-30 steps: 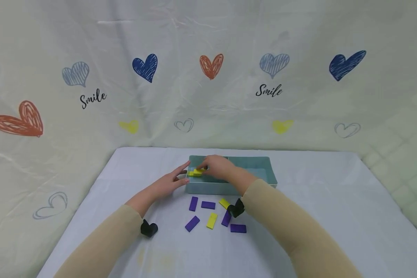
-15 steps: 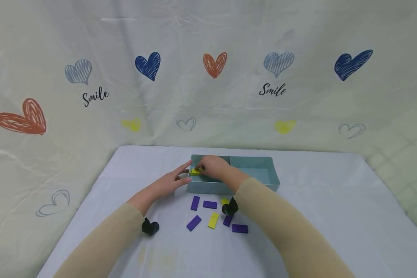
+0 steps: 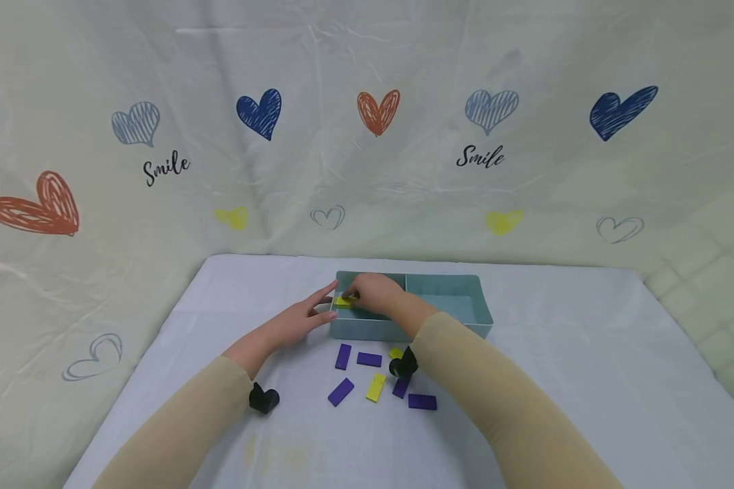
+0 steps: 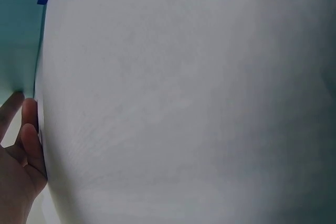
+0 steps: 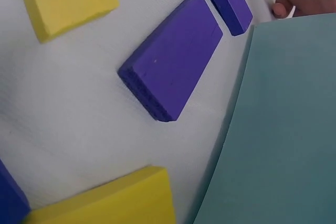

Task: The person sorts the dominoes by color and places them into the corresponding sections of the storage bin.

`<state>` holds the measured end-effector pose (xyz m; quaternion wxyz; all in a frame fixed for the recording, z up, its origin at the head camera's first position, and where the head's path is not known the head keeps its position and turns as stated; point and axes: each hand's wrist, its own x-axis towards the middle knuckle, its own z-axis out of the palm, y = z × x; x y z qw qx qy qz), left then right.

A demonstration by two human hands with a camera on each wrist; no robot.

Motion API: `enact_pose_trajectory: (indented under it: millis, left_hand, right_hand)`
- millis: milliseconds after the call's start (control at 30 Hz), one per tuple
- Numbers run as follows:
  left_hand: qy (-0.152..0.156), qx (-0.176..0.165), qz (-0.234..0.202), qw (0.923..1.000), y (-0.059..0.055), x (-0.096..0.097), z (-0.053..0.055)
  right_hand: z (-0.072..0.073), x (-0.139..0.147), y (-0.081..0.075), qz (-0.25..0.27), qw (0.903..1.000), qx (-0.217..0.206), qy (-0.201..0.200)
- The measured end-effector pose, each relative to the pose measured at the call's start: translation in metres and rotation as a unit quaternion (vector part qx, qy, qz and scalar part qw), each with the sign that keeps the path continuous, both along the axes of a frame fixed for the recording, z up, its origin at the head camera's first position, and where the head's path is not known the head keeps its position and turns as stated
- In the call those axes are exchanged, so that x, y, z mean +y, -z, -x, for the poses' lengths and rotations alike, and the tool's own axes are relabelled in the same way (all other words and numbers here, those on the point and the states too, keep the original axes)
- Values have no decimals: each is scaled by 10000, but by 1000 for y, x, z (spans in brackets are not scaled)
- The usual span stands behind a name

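A teal box (image 3: pixel 367 331) with a divider stands toward the back of the table. Over its left compartment my right hand (image 3: pixel 376 293) reaches in, thumb and fingertips pinching a yellow block (image 3: pixel 343 303) by the left end wall. My left hand (image 3: pixel 293 322) is at the outside of that wall with its fingers spread, fingertips right at the edge. In the left wrist view the left hand (image 4: pixel 21 161) appears beside the box's teal wall (image 4: pixel 18 35). The lower part of the left compartment is hidden behind the right hand and the front wall.
In front of the box lie several purple blocks, one (image 3: pixel 370 359) close to it and another (image 3: pixel 422 402) nearer me. A yellow block (image 3: pixel 376 388) lies among them; a second (image 3: pixel 395 353) is partly hidden by the black wrist camera (image 3: pixel 403 363). White cloth (image 3: pixel 575 380) covers the table.
My right hand has shifted slightly left and brought the yellow block to the compartment's left end, then held nearly still. The left hand stays at the box's end.
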<state>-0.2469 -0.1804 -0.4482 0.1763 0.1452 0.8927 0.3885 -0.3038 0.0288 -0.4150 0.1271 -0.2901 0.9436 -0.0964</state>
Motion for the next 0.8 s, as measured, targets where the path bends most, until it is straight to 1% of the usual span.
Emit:
enact_pose_trajectory:
  millis: [133,367,467,700,800]
  left_hand:
    - [-4,-35,-32,10000,-1,0,0]
    - [37,2,-25,10000,1,-1,1]
    - [16,6,1,10000,1,-1,1]
    - [7,38,25,10000,2,0,1]
    - [-34,18,53,10000,1,0,1]
  right_hand:
    - [1,0,2,0,10000,40,-22]
    - [1,0,2,-45,9998,118,-120]
    - [0,1,0,-6,9998,135,-154]
    - [-3,8,-10,143,9999,55,-26]
    - [-4,13,-13,120,9998,113,-66]
